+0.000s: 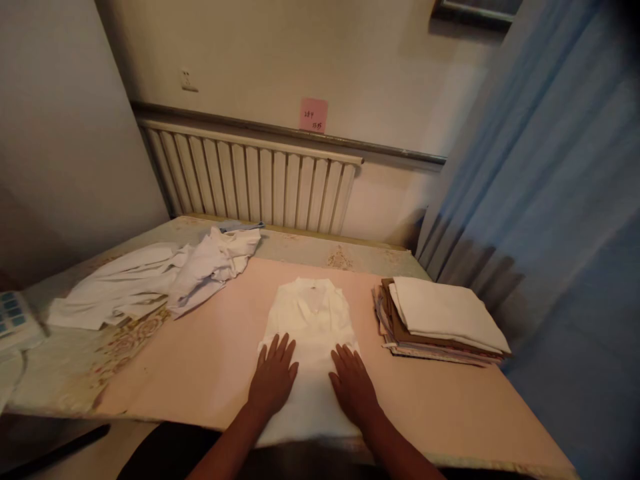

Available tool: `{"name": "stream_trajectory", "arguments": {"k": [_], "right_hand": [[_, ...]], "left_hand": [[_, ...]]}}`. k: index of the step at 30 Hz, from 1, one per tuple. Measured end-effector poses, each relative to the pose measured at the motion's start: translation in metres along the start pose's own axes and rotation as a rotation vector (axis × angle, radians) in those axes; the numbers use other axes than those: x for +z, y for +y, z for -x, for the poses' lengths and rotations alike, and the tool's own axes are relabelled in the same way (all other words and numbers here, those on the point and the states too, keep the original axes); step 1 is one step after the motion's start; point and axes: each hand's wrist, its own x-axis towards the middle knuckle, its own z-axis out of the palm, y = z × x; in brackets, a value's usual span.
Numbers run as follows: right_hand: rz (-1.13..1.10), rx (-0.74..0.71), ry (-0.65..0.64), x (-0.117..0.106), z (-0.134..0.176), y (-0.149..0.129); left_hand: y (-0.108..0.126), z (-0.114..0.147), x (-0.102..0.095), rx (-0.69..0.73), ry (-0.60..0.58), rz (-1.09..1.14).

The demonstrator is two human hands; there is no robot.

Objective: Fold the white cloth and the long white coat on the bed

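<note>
A white V-neck shirt point(313, 327) lies on the pink cloth in front of me, its collar pointing toward the wall and its sides turned in to a narrow shape. My left hand point(273, 375) rests flat on its left side, fingers stretched out. On the opposite side my right hand point(353, 385) lies flat too, with the fingers slightly spread. Neither hand grips the fabric. The shirt's lower end reaches the near edge of the table.
A stack of folded clothes point(445, 317) stands at the right, white on top. Crumpled white garments point(135, 280) lie at the left. The pink cloth point(200, 360) covers much of the table. Behind are a radiator point(260, 180) and, to the right, a blue curtain point(530, 200).
</note>
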Motion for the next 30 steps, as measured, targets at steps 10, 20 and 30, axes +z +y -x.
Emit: {"name": "stream_trajectory", "arguments": {"k": [10,20,30], "right_hand": [[0.064,0.013,-0.027,0.003,-0.005,0.003],[0.098,0.035,-0.065,0.004,-0.004,0.002],[0.053,0.076,-0.066,-0.018,-0.060,0.024]], "left_hand": [[-0.029,-0.038,-0.017,-0.223,-0.047,0.036],[-0.065,-0.058,-0.027,-0.190,-0.406,0.334],[-0.069,-0.058,-0.035,-0.213,-0.506,0.415]]}}
